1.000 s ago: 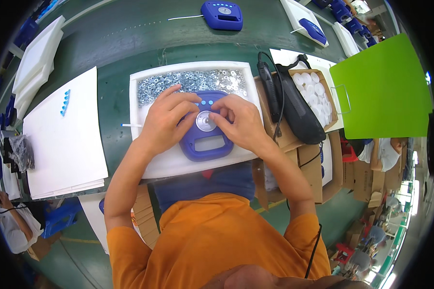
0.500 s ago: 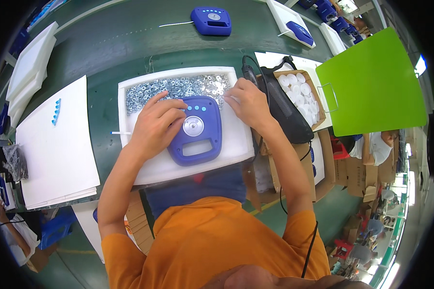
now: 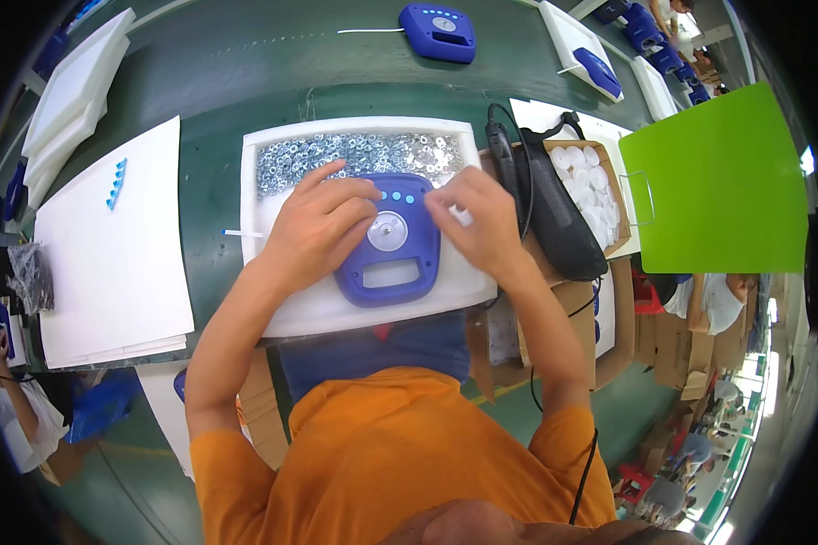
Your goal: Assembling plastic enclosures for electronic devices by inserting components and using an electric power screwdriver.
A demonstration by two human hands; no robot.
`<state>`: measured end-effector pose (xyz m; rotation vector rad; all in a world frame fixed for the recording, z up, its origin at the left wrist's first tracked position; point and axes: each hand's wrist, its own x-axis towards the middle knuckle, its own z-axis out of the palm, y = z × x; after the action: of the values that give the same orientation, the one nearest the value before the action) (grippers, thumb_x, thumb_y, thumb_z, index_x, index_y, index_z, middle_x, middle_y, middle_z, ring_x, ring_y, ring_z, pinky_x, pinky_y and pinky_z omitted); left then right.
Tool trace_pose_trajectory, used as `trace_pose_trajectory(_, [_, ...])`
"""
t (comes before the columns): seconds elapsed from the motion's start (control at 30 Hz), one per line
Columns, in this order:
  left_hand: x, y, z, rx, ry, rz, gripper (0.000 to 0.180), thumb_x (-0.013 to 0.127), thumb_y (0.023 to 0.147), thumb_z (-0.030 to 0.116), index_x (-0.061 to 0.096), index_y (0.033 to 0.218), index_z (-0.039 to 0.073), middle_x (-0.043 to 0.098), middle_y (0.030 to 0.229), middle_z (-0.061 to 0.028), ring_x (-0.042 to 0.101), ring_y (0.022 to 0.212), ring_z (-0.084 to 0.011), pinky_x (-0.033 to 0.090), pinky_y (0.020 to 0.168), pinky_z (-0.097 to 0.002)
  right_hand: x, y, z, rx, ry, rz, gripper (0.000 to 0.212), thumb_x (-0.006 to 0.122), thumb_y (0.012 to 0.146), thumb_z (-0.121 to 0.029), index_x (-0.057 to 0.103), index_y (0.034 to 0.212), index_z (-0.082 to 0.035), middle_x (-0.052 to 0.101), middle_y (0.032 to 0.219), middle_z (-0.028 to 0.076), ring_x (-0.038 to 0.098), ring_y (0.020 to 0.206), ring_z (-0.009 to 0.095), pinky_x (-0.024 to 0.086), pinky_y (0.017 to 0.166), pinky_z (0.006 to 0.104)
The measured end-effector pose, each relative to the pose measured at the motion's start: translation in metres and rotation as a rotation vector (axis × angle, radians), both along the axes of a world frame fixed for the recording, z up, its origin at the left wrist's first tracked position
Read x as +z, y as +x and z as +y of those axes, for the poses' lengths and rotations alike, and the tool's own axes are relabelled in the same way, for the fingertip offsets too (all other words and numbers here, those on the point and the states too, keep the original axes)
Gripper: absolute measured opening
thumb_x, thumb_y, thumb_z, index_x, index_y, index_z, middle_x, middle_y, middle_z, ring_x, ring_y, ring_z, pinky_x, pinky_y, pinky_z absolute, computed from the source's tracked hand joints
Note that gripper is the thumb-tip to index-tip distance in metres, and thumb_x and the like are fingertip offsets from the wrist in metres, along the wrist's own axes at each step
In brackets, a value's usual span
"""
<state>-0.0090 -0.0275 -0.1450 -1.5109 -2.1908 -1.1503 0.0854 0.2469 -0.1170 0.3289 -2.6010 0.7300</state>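
Note:
A blue plastic housing (image 3: 417,292) with a handle slot, a round silvery disc (image 3: 387,232) and a row of light-blue dots lies in a white foam tray (image 3: 291,320). Over its upper left corner is my left hand (image 3: 323,222), the index finger raised and the other fingers bent together by the dots. Whatever these fingertips hold, if anything, is hidden. My right hand (image 3: 478,218) is closed in a pinch at the upper right corner; its contents are too small to name. Above the housing, loose metal nuts (image 3: 323,154) and flat washers (image 3: 434,153) fill the tray's far compartment.
To the right stand a black mesh pouch (image 3: 563,222) with a cable, a carton of white round plastic parts (image 3: 591,186) and a green board (image 3: 718,186). White sheets (image 3: 123,272) with a light-blue strip (image 3: 116,184) lie left. Another blue housing (image 3: 438,34) sits farther back.
My right hand has gone from the washers to the housing's upper right corner. My left hand stays by the dots. The whole view has shifted slightly.

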Motion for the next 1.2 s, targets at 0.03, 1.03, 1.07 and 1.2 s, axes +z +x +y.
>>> trace_pose_trajectory(0.03, [0.000, 0.000, 0.000, -0.003, 0.004, 0.013, 0.018, 0.085, 0.092, 0.001, 0.076, 0.107, 0.006, 0.081, 0.124, -0.0094, 0.077, 0.124, -0.0299, 0.050, 0.127, -0.0579, 0.000, 0.003, -0.010, 0.076, -0.045, 0.056, 0.011, 0.091, 0.092, -0.012, 0.081, 0.096, -0.009, 0.073, 0.093, 0.007, 0.075, 0.084, 0.029, 0.061, 0.071, 0.0415])
trace_pose_trajectory(1.03, [0.002, 0.001, 0.010, -0.075, -0.094, 0.225, 0.011, 0.083, 0.091, 0.011, 0.079, 0.102, 0.009, 0.080, 0.120, -0.0064, 0.077, 0.125, -0.0254, 0.050, 0.129, -0.0567, -0.007, 0.022, -0.018, 0.102, 0.109, 0.252, 0.019, 0.095, 0.084, -0.008, 0.086, 0.101, -0.008, 0.072, 0.089, 0.004, 0.072, 0.078, 0.023, 0.057, 0.061, 0.0350])
trace_pose_trajectory(1.07, [0.002, 0.001, 0.010, -0.075, -0.097, 0.235, 0.012, 0.083, 0.091, 0.011, 0.080, 0.102, 0.009, 0.080, 0.119, -0.0065, 0.077, 0.126, -0.0252, 0.050, 0.129, -0.0564, -0.008, 0.022, -0.017, 0.103, 0.107, 0.254, 0.019, 0.095, 0.084, -0.008, 0.086, 0.101, -0.007, 0.072, 0.089, 0.004, 0.072, 0.078, 0.023, 0.057, 0.062, 0.0351])
trace_pose_trajectory(1.2, [0.000, 0.001, 0.010, -0.093, -0.093, 0.233, 0.013, 0.082, 0.090, 0.011, 0.081, 0.103, 0.009, 0.080, 0.119, -0.0065, 0.077, 0.126, -0.0259, 0.051, 0.128, -0.0565, -0.008, 0.023, -0.018, 0.103, 0.099, 0.246, 0.018, 0.095, 0.084, -0.008, 0.085, 0.100, -0.007, 0.072, 0.089, 0.004, 0.072, 0.078, 0.023, 0.057, 0.062, 0.0354])
